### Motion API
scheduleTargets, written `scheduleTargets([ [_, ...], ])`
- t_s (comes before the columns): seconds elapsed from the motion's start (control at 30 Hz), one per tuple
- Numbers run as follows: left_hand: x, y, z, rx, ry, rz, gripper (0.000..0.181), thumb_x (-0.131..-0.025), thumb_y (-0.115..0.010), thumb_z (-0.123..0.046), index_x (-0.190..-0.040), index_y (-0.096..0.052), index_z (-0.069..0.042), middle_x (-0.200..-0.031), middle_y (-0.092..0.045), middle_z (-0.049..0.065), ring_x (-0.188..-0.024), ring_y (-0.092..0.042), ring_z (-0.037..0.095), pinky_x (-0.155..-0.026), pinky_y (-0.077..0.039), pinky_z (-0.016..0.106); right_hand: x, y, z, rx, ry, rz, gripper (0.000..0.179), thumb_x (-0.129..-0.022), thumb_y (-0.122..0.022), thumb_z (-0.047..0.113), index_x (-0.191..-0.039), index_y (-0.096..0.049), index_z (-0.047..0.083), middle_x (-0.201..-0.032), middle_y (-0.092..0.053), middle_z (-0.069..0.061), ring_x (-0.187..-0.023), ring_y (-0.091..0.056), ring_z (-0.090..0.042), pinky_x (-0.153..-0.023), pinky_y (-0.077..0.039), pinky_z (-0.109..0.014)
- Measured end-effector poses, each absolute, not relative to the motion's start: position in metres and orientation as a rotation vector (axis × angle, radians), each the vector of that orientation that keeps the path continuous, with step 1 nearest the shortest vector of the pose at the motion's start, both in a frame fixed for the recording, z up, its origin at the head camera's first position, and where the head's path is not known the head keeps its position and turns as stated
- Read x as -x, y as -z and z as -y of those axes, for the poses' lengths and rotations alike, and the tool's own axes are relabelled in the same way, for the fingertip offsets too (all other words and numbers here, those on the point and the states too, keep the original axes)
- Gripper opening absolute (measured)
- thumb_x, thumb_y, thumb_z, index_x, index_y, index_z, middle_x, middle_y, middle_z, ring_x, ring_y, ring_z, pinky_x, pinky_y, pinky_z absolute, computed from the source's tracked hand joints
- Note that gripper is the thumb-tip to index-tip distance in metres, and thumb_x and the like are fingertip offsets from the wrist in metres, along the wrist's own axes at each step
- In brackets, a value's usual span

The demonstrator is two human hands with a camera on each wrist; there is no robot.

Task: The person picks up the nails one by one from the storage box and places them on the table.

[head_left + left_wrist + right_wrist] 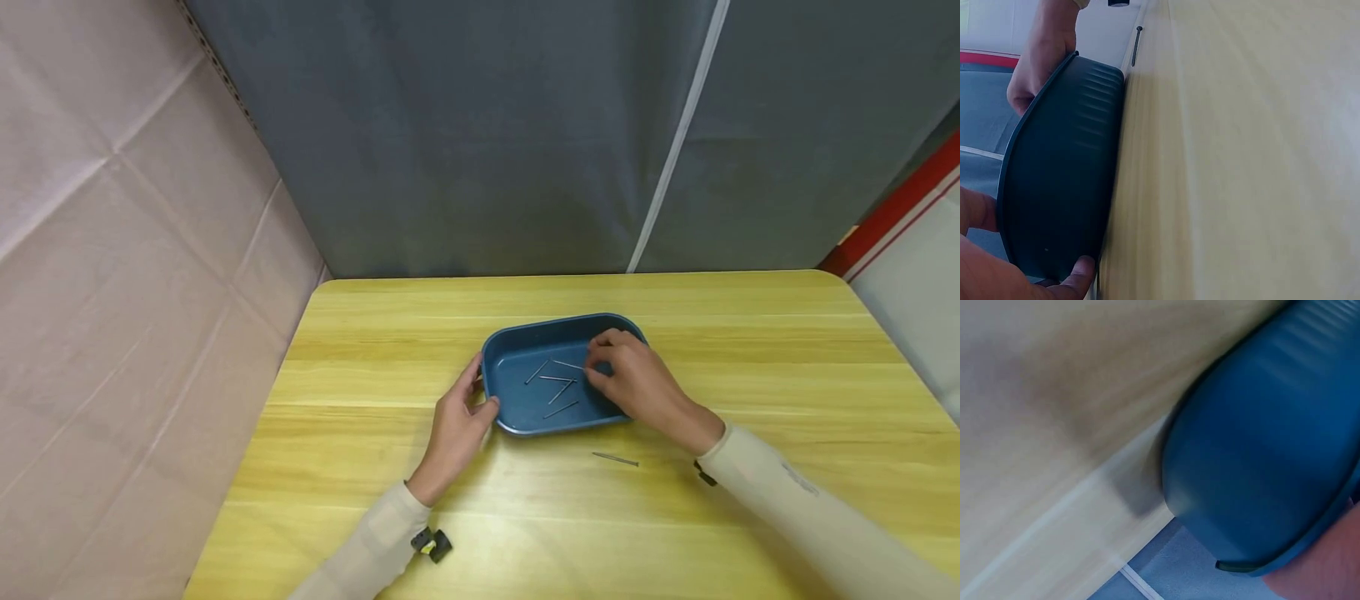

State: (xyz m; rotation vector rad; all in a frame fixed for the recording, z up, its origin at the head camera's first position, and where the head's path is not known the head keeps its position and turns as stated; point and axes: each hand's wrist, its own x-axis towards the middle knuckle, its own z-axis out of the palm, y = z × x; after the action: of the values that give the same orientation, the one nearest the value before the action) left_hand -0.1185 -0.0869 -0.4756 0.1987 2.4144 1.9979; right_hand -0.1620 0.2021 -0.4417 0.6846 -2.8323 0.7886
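Note:
A blue rectangular tray (517,423) rests on the wooden table with several thin metal nails (561,409) scattered inside. My left hand (459,421) holds the tray's left end, its thumb at the near corner and its fingers along the side wall. Reaching over the right side, my right hand (633,375) has its thumb and fingertips together inside the tray, pinching the end of a nail (567,364). From the left wrist, the tray's outer wall (1060,169) shows above my left thumb. The right wrist view has the tray wall (1260,437) hiding my right fingertips.
One more nail (615,459) lies on the wooden table (525,525), just in front of the tray. A dark grey curtain (480,150) hangs behind the table's far edge. A pale cloth wall (135,292) stands to the left.

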Motion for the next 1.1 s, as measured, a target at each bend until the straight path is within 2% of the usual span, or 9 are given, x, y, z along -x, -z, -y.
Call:
scheduleTargets([
  [0.1, 0.118, 0.475, 0.087, -0.202, -1.996, -2.414, 0.074, -0.100, -0.064, 0.005, -0.170, -0.039, -0.003, -0.161, -0.055, 0.024, -0.141, -0.061, 0.041, -0.101, -0.063, 0.031, 0.156, 0.441, -0.204, -0.672, -0.832, 2.805, 0.005, -0.096, -0.083, 0.005, -0.094, -0.084, 0.001, -0.125, -0.072, -0.020, -0.119, -0.065, -0.040, -0.101, -0.059, -0.059],
  [0.27, 0.119, 0.476, 0.087, -0.213, -2.006, -2.408, 0.075, -0.100, -0.064, 0.005, -0.170, -0.039, -0.004, -0.161, -0.054, 0.025, -0.140, -0.061, 0.041, -0.101, -0.063, 0.029, 0.146, 0.444, -0.209, -0.668, -0.893, 2.687, 0.004, -0.089, -0.087, -0.002, -0.092, -0.084, -0.001, -0.122, -0.073, -0.020, -0.124, -0.058, -0.041, -0.106, -0.051, -0.059],
  [0.43, 0.119, 0.477, 0.088, -0.213, -2.003, -2.410, 0.076, -0.099, -0.064, 0.006, -0.170, -0.038, -0.003, -0.161, -0.054, 0.024, -0.140, -0.061, 0.041, -0.099, -0.063, 0.028, 0.140, 0.449, -0.212, -0.658, -0.909, 2.583, 0.009, -0.083, -0.089, -0.007, -0.088, -0.084, 0.000, -0.122, -0.074, -0.022, -0.131, -0.053, -0.046, -0.111, -0.045, -0.065],
  [0.97, 0.120, 0.477, 0.086, -0.193, -2.002, -2.421, 0.074, -0.099, -0.065, 0.007, -0.169, -0.041, -0.004, -0.162, -0.054, 0.023, -0.142, -0.061, 0.041, -0.100, -0.062, 0.027, 0.115, 0.450, -0.218, -0.617, -1.069, 2.489, 0.015, -0.080, -0.091, -0.010, -0.087, -0.085, 0.003, -0.124, -0.075, -0.019, -0.135, -0.052, -0.048, -0.107, -0.045, -0.068],
  [1.1, 0.119, 0.477, 0.086, -0.191, -2.001, -2.417, 0.074, -0.099, -0.065, 0.007, -0.169, -0.041, -0.004, -0.164, -0.053, 0.022, -0.143, -0.060, 0.041, -0.102, -0.062, 0.028, 0.110, 0.451, -0.221, -0.602, -1.067, 2.475, 0.017, -0.078, -0.091, -0.009, -0.087, -0.085, 0.004, -0.123, -0.075, -0.017, -0.135, -0.054, -0.046, -0.107, -0.046, -0.063],
])
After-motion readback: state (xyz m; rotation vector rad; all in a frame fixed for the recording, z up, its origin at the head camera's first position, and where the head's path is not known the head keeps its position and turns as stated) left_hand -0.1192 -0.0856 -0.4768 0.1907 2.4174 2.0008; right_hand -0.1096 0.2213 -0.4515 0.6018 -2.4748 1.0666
